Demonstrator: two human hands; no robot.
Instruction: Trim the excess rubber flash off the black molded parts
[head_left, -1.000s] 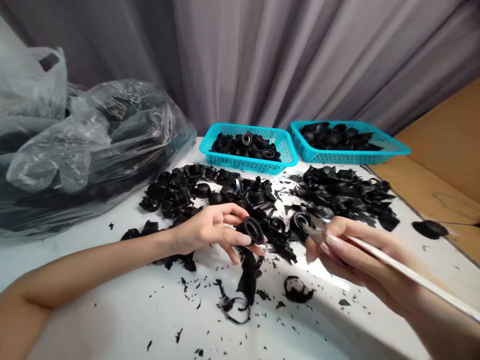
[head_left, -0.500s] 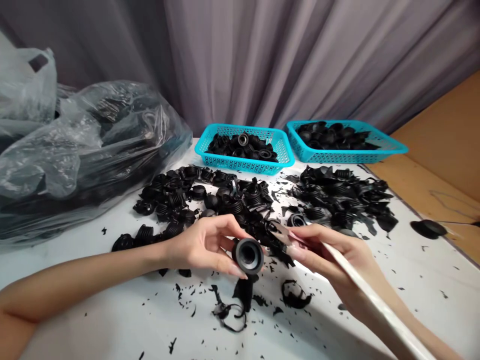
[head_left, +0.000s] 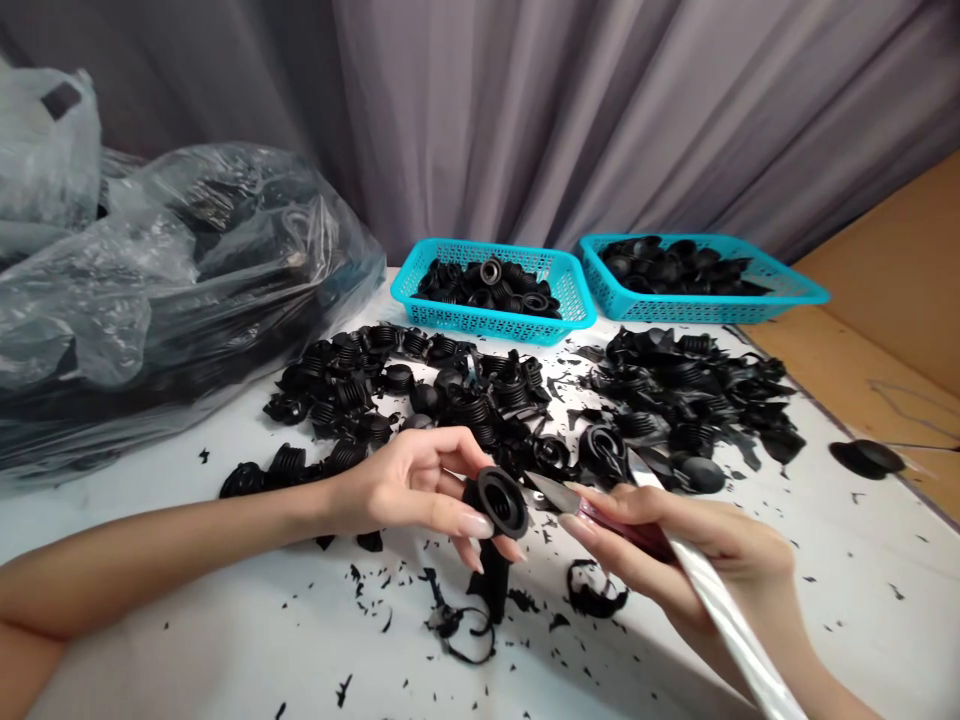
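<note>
The ring [head_left: 502, 503] is pinched by its body at the fingertips of the left hand [head_left: 420, 490], with its open face turned partly towards the right hand [head_left: 720, 560]. By the right hand the blade [head_left: 553, 492] is gripped low, close to the metal, and its tip is pointed at the ring but set just apart from it. For good control, the ring is probably best held firmly behind the rim, with the left thumb and fingers clear of the edge's line; only light, short strokes seem to be called for, since soft material could be bent or the blade made to slip. Whether the white strip [head_left: 727, 610] lying along the right hand is also gripped cannot be told. Beyond the left hand, the pile [head_left: 480, 410] is spread, with the basket [head_left: 480, 325] farther out; nearer than the fingers, scraps [head_left: 596, 590] are scattered on the table [head_left: 225, 630].
</note>
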